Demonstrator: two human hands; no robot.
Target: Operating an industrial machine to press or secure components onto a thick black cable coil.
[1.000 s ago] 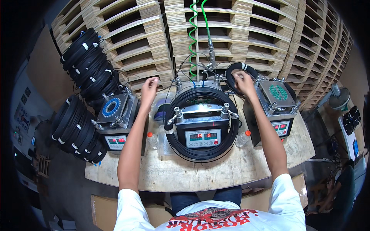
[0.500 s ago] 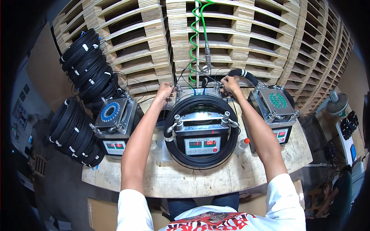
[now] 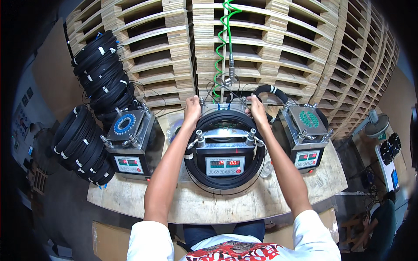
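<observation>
In the middle of the table stands a bench machine (image 3: 225, 153) with a metal top plate, corner posts and a lit red-and-green display panel (image 3: 225, 165). A coil of black cable (image 3: 190, 174) hangs around its front and lies over its top. My left hand (image 3: 193, 109) is closed at the rear left metal post (image 3: 201, 101). At the rear right post (image 3: 243, 100) my right hand (image 3: 257, 110) is also closed, fingers curled inward. What either hand grips is too small to make out. Thin blue leads (image 3: 224, 106) show behind the coil.
Similar machines stand left (image 3: 129, 150) and right (image 3: 306, 143). Stacked black cable coils (image 3: 82, 145) rise at the far left. Wooden pallets (image 3: 257, 41) wall the back. A green spiral air hose (image 3: 229, 35) hangs down. A clear bottle (image 3: 266, 169) stands by my right forearm.
Both hands have moved in closer to the rear posts, the left one to the right and slightly down. The display readings have changed. The whole view has shifted a little.
</observation>
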